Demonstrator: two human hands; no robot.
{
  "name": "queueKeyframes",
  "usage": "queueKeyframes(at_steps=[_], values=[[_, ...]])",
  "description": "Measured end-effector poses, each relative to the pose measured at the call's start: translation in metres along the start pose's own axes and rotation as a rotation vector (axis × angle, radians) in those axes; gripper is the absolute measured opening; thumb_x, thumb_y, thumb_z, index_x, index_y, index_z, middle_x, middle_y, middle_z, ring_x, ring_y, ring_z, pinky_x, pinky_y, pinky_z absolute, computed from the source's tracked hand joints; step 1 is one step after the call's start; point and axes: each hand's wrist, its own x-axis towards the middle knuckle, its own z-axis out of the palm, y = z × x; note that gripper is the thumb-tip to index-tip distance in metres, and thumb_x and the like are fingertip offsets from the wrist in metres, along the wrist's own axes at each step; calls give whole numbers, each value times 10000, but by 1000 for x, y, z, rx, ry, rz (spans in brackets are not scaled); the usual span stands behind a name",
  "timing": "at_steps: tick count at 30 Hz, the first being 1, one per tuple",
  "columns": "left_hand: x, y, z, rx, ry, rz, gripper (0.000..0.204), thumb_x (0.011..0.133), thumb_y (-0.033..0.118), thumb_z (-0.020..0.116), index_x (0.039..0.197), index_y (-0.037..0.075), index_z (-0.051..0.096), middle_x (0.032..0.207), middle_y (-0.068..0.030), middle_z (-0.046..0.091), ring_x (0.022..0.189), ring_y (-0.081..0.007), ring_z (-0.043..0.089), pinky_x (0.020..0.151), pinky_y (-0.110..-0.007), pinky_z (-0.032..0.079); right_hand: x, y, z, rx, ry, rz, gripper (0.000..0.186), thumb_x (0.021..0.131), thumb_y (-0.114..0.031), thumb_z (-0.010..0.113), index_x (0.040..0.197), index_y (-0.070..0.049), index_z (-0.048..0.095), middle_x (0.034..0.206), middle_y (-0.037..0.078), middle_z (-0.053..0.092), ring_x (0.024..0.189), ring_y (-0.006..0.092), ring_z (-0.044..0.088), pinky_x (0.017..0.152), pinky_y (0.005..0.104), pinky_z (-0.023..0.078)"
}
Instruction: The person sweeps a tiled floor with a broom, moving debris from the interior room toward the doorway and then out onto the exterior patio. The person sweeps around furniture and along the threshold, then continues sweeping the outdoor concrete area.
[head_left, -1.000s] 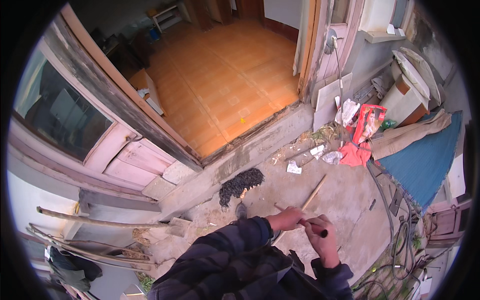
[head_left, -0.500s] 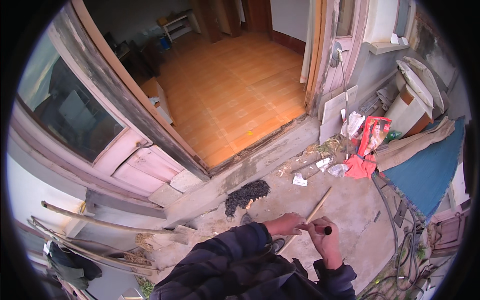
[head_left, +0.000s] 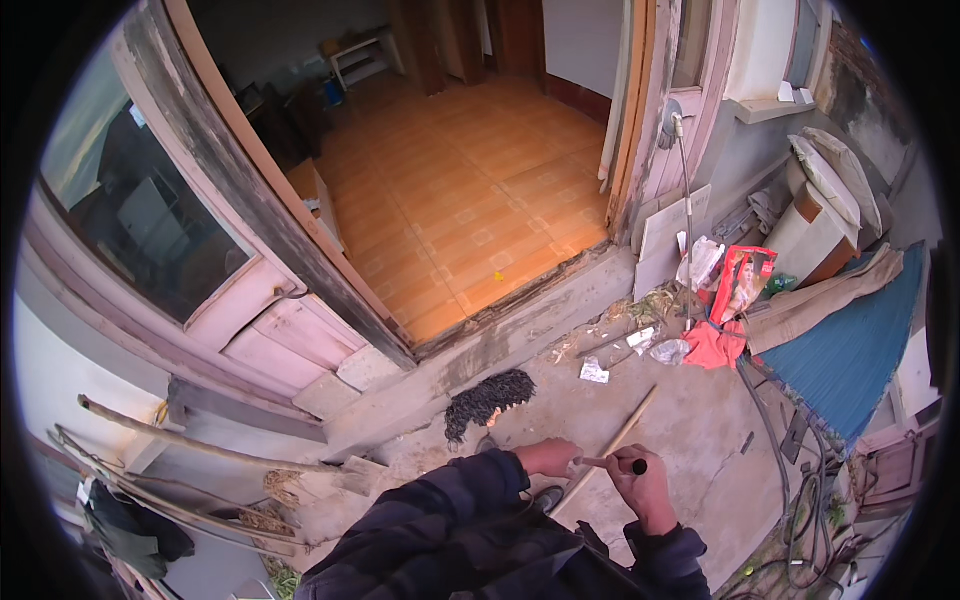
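Observation:
My right hand [head_left: 645, 492] is closed round a short brownish rod with a round dark end [head_left: 639, 466], held above the ground in front of me. Just left of it is my left hand [head_left: 548, 457], closed near the rod's other end; its fingers are partly hidden, so I cannot make out what it grips. Under my hands runs a pale wooden pole [head_left: 630, 416], slanting from beside my shoe toward the upper right. A black, shaggy mop-like bundle [head_left: 490, 402] lies on the concrete beyond my left hand.
A concrete step [head_left: 520, 320] leads to an open doorway with an orange tiled floor [head_left: 470, 190]. Long sticks [head_left: 200, 435] lean at the left. At the right are a red bag [head_left: 742, 280], a blue sheet [head_left: 850, 345] and tangled hoses [head_left: 815, 490]. Paper scraps [head_left: 594, 370] litter the ground.
My left hand has moved slightly left and down, and a little more gap shows between my hands. My right hand, with the rod, has shifted slightly left and down.

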Motion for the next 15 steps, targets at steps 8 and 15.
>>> queueKeyframes(at_steps=[8, 15], values=[[-11, -10, 7, -41, -6, 16, 435, 789, 324, 792, 1110, 68, 648, 1038, -172, 675, 975, -377, 646, 820, -485, 509, -4, -7, -2, 72, -33, 48, 97, 833, -100, 717, 827, -4, 706, 739, 148, 668, 659, 302, 659, 634, 358, 522], [-5, 16, -10, -122, 93, 117, 580, 825, 252, 764, 1315, 23, 551, 1198, -215, 619, 1108, -402, 596, 956, -465, 476, -2, -31, -30, 60, -64, 81, 136, 785, -89, 769, 883, -14, 710, 806, 146, 698, 711, 307, 696, 662, 355, 547]])
